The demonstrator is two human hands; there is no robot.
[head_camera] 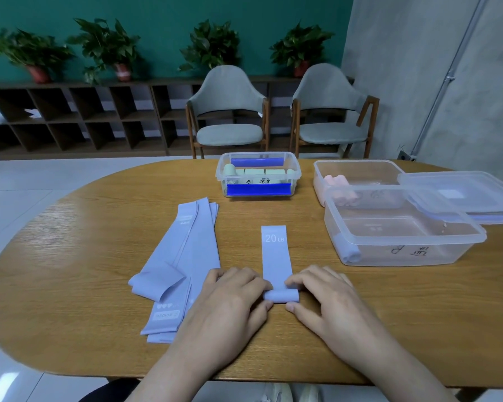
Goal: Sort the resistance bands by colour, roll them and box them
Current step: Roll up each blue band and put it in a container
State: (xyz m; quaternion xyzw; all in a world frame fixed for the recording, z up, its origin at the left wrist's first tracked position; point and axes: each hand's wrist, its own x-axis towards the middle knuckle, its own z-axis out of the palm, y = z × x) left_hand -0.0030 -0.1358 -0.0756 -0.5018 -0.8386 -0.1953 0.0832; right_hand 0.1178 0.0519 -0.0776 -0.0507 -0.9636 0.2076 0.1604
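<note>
On table, lilac band (276,256) — near end rolled, left hand (233,297), right hand (325,297) pinching roll.

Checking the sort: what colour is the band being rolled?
Pale lavender-blue, with white "20 LB" print; band shows best in the head view.

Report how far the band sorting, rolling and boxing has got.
Done: pale green rolls and pink rolls are boxed, and one blue roll lies in the near box. In hand: left hand and right hand roll the 20 LB band. Left: the flat blue pile.
</note>
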